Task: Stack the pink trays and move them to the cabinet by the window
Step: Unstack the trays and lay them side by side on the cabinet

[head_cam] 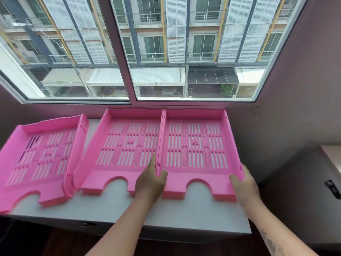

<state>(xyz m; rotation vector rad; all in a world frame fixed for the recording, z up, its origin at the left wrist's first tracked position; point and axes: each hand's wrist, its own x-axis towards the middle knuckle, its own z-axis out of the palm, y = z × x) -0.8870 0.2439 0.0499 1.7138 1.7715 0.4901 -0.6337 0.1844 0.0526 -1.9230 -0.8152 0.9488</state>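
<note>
Three pink slotted trays lie side by side on a white cabinet top (195, 213) under the window. The right tray (195, 145) is gripped on both sides: my left hand (150, 183) holds its left wall, thumb inside, and my right hand (243, 183) clasps its right front corner. The middle tray (127, 145) touches the right tray's left wall. The left tray (38, 156) sits tilted, its right wall leaning against the middle tray and its front left corner overhanging the cabinet's edge.
A wide sliding window (132, 50) runs just behind the trays. The purple wall (295, 108) closes in on the right. Another surface's pale corner (332, 159) shows at far right, with a dark small object (333, 188) below it.
</note>
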